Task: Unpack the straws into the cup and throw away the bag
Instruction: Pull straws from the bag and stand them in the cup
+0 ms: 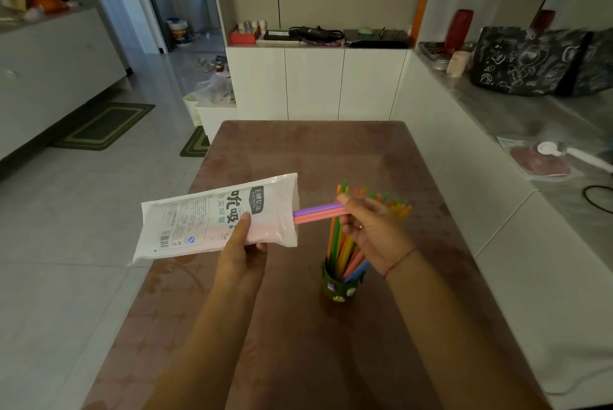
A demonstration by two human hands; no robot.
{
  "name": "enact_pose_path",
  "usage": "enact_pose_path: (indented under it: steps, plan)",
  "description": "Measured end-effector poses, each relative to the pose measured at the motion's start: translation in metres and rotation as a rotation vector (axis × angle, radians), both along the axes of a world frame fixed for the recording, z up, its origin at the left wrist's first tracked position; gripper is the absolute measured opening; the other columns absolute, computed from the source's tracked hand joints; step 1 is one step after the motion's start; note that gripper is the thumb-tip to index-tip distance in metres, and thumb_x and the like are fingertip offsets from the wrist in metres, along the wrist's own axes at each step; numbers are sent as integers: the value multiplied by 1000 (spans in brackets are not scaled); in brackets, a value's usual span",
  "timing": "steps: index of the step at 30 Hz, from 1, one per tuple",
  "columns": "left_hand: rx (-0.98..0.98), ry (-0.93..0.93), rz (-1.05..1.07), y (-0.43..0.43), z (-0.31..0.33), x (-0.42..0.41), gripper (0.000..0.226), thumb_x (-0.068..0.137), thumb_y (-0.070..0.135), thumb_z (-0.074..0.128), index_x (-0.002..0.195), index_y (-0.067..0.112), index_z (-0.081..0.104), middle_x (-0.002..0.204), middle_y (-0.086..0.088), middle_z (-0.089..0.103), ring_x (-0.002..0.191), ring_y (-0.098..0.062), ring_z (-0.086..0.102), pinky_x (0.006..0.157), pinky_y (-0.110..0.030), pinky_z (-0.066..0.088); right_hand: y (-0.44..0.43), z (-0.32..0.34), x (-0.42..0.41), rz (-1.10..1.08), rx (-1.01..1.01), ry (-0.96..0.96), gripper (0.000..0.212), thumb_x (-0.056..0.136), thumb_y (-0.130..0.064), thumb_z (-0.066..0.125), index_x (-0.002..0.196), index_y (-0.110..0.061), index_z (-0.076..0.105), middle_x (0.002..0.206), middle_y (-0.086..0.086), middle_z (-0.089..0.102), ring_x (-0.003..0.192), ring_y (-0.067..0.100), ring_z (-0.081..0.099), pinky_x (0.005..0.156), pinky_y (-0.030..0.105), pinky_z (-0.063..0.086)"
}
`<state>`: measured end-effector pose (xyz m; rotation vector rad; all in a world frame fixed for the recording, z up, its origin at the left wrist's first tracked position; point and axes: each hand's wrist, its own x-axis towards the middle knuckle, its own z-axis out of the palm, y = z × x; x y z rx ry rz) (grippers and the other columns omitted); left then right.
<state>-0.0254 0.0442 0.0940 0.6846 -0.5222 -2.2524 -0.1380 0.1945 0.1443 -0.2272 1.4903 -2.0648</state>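
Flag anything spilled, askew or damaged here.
Nothing stands out. The cup stands upright on the table, straws inside, none spilled. The bag in the left hand looks intact, open at one end.

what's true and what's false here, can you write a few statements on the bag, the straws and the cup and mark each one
1. The left hand holds the white bag. True.
2. The green cup stands on the brown table. True.
3. The cup is empty. False: many coloured straws stand in it.
4. The right hand pinches the pink and purple straws sticking out of the bag's open end. True.
5. The bag lies flat on the table. False: it is held up in the air, tilted.
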Motion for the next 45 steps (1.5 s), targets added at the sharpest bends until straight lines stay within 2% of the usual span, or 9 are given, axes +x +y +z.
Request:
enact_pose_path:
  steps: [7,12,17,26,33,38,40,42,45]
  plan:
    - [48,-4,-43,18,7,-10,31,89,6,61,116,19,55,108,-2,70,80,-11,72,43,-15,48,-12,-7,19,-14,-53,46,14,85,-8,60,96,0,66,64,1,61,55,5,58,53,16,51]
    - [91,-14,11,5,3,-4,42,88,5,62,127,17,50,120,-6,67,109,-19,65,47,-18,53,3,-1,-2,-88,-11,141,10,86,-10,60,85,-9,70,52,-4,58,49,4,54,50,16,49]
    - [112,-45,17,4,-4,0,33,87,4,63,116,18,54,109,-3,71,84,-13,73,46,-18,51,19,9,-23,-90,32,194,13,87,-7,56,89,-4,69,45,-4,59,45,2,54,46,14,47]
    - [147,-77,42,-2,-15,9,25,87,3,64,104,20,59,84,6,77,75,-7,73,49,-16,52,77,37,-66,-167,306,472,16,86,-9,60,98,-2,67,43,-6,59,42,1,53,45,10,46]
    - [129,-79,19,3,-11,5,26,86,3,65,106,20,58,82,6,77,73,-8,73,48,-16,52,60,16,-69,-28,636,733,13,83,-8,64,94,-4,70,68,5,66,53,-3,58,49,5,44]
    - [126,-81,22,2,-11,7,26,86,3,64,105,20,58,81,6,77,71,-7,73,48,-15,52,47,5,-71,72,628,677,19,78,1,68,97,4,67,94,26,68,74,27,63,57,21,56]
    - [132,-78,28,2,-13,8,26,86,3,64,105,20,58,82,6,77,73,-8,73,49,-16,53,47,6,-72,22,613,711,18,76,-2,71,93,1,68,87,20,67,77,24,62,65,22,55]
    - [135,-71,37,2,-14,9,25,86,2,64,104,19,58,81,5,77,73,-9,73,51,-17,55,47,7,-73,-72,584,750,17,75,-4,72,91,1,69,84,15,66,74,17,58,62,8,46]
    - [132,-71,38,2,-15,8,24,86,2,64,102,20,59,81,5,77,73,-9,73,54,-17,56,47,9,-75,-122,548,783,16,77,-2,69,91,4,69,83,15,66,62,3,57,59,4,42]
